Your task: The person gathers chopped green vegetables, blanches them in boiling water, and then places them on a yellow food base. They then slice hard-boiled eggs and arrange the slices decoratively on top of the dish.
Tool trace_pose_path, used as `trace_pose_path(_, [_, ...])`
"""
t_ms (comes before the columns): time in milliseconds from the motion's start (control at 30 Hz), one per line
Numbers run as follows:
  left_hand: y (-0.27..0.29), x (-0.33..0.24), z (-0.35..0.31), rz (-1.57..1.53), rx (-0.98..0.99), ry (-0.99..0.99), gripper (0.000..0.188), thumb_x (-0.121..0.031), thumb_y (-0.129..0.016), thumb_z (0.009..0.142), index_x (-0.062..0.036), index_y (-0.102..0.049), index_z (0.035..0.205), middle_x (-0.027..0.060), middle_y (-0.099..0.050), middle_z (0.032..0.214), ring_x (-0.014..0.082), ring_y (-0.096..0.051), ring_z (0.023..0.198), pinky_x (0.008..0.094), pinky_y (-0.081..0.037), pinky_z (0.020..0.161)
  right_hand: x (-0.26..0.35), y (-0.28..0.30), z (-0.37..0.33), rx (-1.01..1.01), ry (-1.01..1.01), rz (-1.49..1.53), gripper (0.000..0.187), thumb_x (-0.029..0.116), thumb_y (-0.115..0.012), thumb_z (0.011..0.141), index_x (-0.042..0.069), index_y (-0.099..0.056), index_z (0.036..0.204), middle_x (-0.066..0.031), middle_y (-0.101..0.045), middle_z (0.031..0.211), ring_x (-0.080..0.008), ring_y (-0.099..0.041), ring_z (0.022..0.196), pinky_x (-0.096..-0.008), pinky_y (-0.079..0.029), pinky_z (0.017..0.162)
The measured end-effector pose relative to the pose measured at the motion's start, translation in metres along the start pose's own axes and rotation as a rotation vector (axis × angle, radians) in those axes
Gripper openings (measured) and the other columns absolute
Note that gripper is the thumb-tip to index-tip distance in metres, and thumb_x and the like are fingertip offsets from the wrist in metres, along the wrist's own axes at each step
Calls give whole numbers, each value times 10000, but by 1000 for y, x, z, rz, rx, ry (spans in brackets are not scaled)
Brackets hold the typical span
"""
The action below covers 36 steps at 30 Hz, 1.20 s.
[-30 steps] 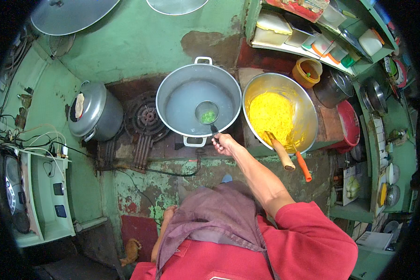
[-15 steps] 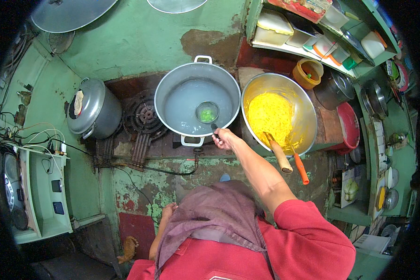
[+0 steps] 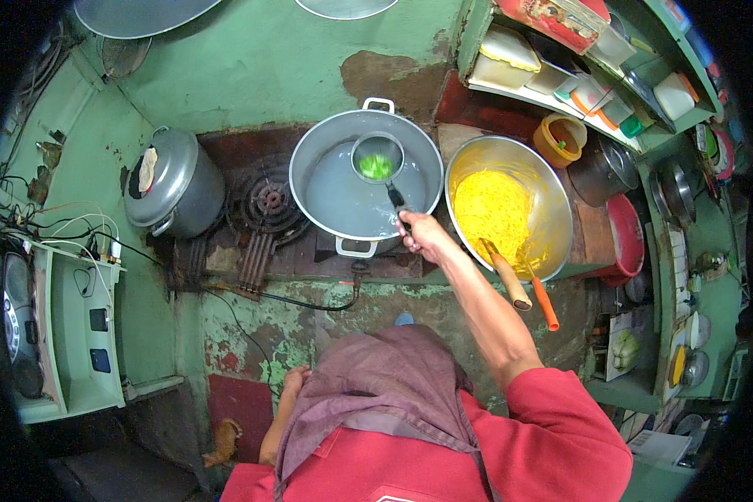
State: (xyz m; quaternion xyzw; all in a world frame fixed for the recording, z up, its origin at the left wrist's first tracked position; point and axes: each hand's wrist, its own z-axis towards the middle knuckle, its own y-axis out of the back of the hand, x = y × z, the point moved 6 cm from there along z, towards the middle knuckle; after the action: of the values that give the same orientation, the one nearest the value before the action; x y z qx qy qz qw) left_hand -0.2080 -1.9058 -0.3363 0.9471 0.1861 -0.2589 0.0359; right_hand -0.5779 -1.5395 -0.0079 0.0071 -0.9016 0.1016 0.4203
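Note:
My right hand (image 3: 423, 235) is closed around the black handle of a small round strainer (image 3: 377, 157). Bright green pieces (image 3: 376, 166) lie in its mesh bowl, which is over the large grey two-handled pot (image 3: 356, 248) of cloudy, pale liquid. To the right of that pot stands a wide metal bowl (image 3: 554, 188) of yellow shredded food (image 3: 487, 205). A wooden-handled utensil (image 3: 506, 278) and an orange-handled one (image 3: 545, 303) lean out over its near rim. My left hand (image 3: 296, 378) hangs low beside my apron, its fingers partly hidden.
A lidded pot (image 3: 174, 184) stands at the left, beside a bare gas burner (image 3: 268, 201). Behind the bowl are a yellow-brown tub (image 3: 559, 140) and a dark lidded pot (image 3: 602, 166), with a red basin (image 3: 623, 238) nearer. Shelves of containers (image 3: 506, 57) overhang the right back.
The strainer has lifted away from the pot's near rim toward its far side, with the green pieces in it. My right hand has moved slightly right and up. The view has shifted a little.

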Motion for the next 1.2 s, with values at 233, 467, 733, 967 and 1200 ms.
trace_pose_path(233, [3, -30, -24, 139, 43, -30, 163, -177, -561, 899, -89, -644, 1009, 44, -678, 776, 143, -565, 527, 294, -462, 464, 133, -39, -79, 42, 403, -13, 286, 330, -467, 997, 58, -554, 972, 16, -513, 681, -62, -372, 417, -220, -268, 364])
trace_pose_path(467, [7, -61, -28, 399, 82, -255, 217, -264, -558, 907, -119, -640, 1045, 34, -670, 774, 126, -547, 529, 279, -460, 473, 141, -80, -66, 250, 450, 256, 262, 277, -458, 970, 34, -555, 964, -37, -540, 687, -113, -433, 432, -238, -292, 361])
trace_pose_path(733, [53, -29, 10, 322, 100, -90, 292, -274, -518, 929, -95, -646, 1121, 42, -689, 869, 163, -583, 603, 320, -499, 545, -46, -56, 14, -102, -166, 173, 318, 287, -418, 957, 106, -500, 708, 25, -454, 543, -70, -359, 403, -219, -265, 335])
trace_pose_path(967, [63, -7, 2, 370, 97, -16, 286, -282, -512, 939, -101, -638, 1121, 35, -681, 854, 150, -579, 598, 305, -486, 525, 71, -54, -34, -41, 360, -30, 232, 279, -438, 967, 92, -536, 870, 18, -496, 625, -70, -394, 405, -229, -280, 344])
trace_pose_path(1200, [29, -48, -4, 314, 133, -6, 280, -290, -506, 950, -106, -630, 1121, 28, -672, 840, 136, -575, 593, 290, -473, 505, 68, -76, -18, -34, 360, 29, 259, 320, -426, 950, 96, -525, 868, 11, -498, 614, -86, -429, 408, -239, -296, 330])
